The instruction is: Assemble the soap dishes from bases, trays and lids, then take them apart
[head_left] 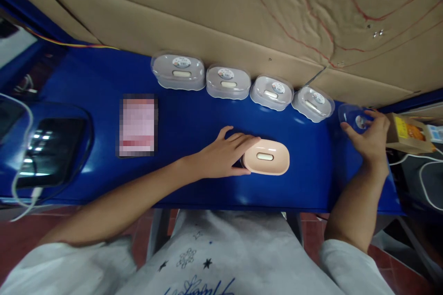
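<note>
A peach oval dish [277,164] with a pale slot-shaped piece in its middle rests on the blue table in front of me. My left hand [230,154] grips its left end, thumb on the near side and fingers at the far rim. At the right end of the table, my right hand [368,131] pinches a clear plastic lid [351,116] bearing a round label. A row of clear-lidded oval boxes runs along the back; the rightmost box [313,103] is nearest the clear lid.
Brown cardboard [207,14] lines the back wall. A pixelated pink rectangular item [138,124] lies left of my left hand. Farther left are a dark glossy device [55,147] and a white cable [26,203]. An open carton [408,133] stands past my right hand.
</note>
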A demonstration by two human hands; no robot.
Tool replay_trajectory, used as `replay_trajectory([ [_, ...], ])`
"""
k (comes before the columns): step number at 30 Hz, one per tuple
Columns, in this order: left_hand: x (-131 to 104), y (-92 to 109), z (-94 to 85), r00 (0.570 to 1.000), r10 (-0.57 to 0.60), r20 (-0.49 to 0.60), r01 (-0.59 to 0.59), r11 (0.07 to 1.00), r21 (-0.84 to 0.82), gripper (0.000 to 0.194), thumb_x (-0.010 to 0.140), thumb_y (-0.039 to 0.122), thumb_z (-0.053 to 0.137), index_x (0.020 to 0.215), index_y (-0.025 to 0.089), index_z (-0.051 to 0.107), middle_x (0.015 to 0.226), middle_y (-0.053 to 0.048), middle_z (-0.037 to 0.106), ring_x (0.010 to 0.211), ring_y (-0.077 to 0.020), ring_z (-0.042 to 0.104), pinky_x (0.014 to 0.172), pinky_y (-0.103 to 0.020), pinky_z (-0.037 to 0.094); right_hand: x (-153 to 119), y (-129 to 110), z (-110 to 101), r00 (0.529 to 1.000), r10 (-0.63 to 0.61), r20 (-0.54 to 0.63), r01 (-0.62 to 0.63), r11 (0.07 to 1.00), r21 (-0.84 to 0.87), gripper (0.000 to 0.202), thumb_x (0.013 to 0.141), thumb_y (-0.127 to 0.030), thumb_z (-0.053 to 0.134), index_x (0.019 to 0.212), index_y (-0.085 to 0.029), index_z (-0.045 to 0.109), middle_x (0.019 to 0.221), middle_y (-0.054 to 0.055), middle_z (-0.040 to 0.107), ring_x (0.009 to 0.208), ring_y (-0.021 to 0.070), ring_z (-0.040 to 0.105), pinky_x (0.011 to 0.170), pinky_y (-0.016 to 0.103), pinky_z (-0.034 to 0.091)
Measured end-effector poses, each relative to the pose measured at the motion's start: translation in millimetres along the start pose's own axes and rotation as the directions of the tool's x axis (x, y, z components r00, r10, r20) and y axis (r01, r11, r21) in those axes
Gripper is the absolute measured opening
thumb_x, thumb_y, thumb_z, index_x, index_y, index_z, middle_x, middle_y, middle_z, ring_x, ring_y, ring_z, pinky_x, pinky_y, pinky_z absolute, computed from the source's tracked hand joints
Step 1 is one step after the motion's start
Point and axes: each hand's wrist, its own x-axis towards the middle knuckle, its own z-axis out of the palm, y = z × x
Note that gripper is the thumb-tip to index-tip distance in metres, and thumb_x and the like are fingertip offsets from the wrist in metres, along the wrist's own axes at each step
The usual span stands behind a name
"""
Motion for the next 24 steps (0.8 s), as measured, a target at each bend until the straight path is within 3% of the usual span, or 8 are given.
replay_trajectory([
  [3, 0.1, -1.4, 1.2, 1.000, -0.023, -0.016, 0.022, 0.999, -0.032, 0.099, 0.098, 0.051, 0.075, 0.171, 0.019, 0.016, 0.157, -0.022, 0.059, 0.143, -0.0369, 0.057, 0.128, -0.059, 0.015, -13.8, -48.4, -11.6, 0.964, -0.252, -0.080, 0.258, 0.964, 0.071, 0.074, 0.085, -0.059, 0.078, 0.143, -0.020, 0.052, 0.158, 0.025, 0.045, 0.154, 0.0383, 0.041, 0.115, 0.057, 0.046],
  [5, 0.6, -2.3, 2.1, 0.999, -0.040, -0.033, 0.038, 0.998, -0.055, 0.112, 0.096, 0.051, 0.078, 0.173, 0.019, 0.004, 0.157, -0.022, 0.059, 0.142, -0.0371, 0.058, 0.127, -0.058, 0.018, -33.3, -92.3, -14.6, 0.909, -0.417, -0.016, 0.411, 0.889, 0.200, 0.064, 0.090, -0.048, 0.079, 0.144, -0.025, 0.053, 0.161, 0.020, 0.046, 0.153, 0.0371, 0.046, 0.119, 0.057, 0.046],
  [7, 1.4, -3.3, 2.9, 0.998, -0.051, -0.042, 0.048, 0.996, -0.071, 0.121, 0.094, 0.051, 0.080, 0.173, 0.021, -0.007, 0.157, -0.021, 0.059, 0.142, -0.0371, 0.058, 0.126, -0.056, 0.020, -58.1, -134.8, -13.4, 0.796, -0.596, 0.105, 0.542, 0.780, 0.313, 0.060, 0.088, -0.040, 0.082, 0.142, -0.030, 0.055, 0.162, 0.015, 0.047, 0.151, 0.0382, 0.049, 0.124, 0.060, 0.042],
  [9, 2.1, -4.1, 3.6, 0.998, -0.053, -0.046, 0.050, 0.996, -0.069, 0.126, 0.093, 0.053, 0.081, 0.173, 0.021, -0.012, 0.159, -0.022, 0.058, 0.142, -0.0373, 0.058, 0.125, -0.056, 0.021, -82.1, -167.0, -8.9, 0.661, -0.710, 0.242, 0.593, 0.692, 0.412, 0.064, 0.089, -0.036, 0.080, 0.147, -0.035, 0.052, 0.168, 0.012, 0.042, 0.154, 0.0400, 0.046, 0.123, 0.061, 0.043],
  [10, 2.3, -4.5, 3.9, 0.998, -0.052, -0.045, 0.049, 0.997, -0.065, 0.127, 0.093, 0.054, 0.081, 0.172, 0.021, -0.012, 0.160, -0.022, 0.057, 0.142, -0.0373, 0.058, 0.125, -0.056, 0.021, -91.8, -177.7, -5.8, 0.599, -0.748, 0.287, 0.609, 0.658, 0.444, 0.065, 0.091, -0.034, 0.079, 0.148, -0.036, 0.050, 0.169, 0.011, 0.041, 0.155, 0.0401, 0.046, 0.122, 0.061, 0.044],
  [12, 2.7, -5.0, 4.4, 0.998, -0.052, -0.045, 0.049, 0.997, -0.066, 0.125, 0.093, 0.056, 0.080, 0.173, 0.021, -0.009, 0.160, -0.023, 0.056, 0.142, -0.0374, 0.058, 0.125, -0.056, 0.021, -104.7, -188.8, 1.1, 0.519, -0.789, 0.329, 0.638, 0.614, 0.465, 0.063, 0.093, -0.032, 0.077, 0.150, -0.036, 0.050, 0.170, 0.011, 0.040, 0.155, 0.0402, 0.045, 0.120, 0.061, 0.046],
  [15, 2.7, -5.9, 5.5, 0.997, -0.054, -0.048, 0.050, 0.995, -0.085, 0.117, 0.095, 0.058, 0.077, 0.174, 0.021, -0.001, 0.156, -0.022, 0.061, 0.141, -0.0367, 0.059, 0.125, -0.056, 0.020, -109.4, -189.0, 9.7, 0.485, -0.794, 0.366, 0.649, 0.607, 0.458, 0.061, 0.094, -0.032, 0.075, 0.150, -0.035, 0.051, 0.171, 0.012, 0.039, 0.155, 0.0408, 0.045, 0.117, 0.063, 0.046],
  [24, 1.8, -6.9, 5.2, 0.998, -0.048, -0.033, 0.045, 0.995, -0.084, 0.095, 0.096, 0.055, 0.075, 0.170, 0.020, 0.024, 0.154, -0.022, 0.061, 0.142, -0.0376, 0.057, 0.126, -0.059, 0.018, -107.2, -184.0, 10.7, 0.485, -0.773, 0.410, 0.628, 0.633, 0.453, 0.063, 0.094, -0.036, 0.076, 0.151, -0.036, 0.048, 0.169, 0.013, 0.040, 0.156, 0.0411, 0.042, 0.118, 0.065, 0.043],
])
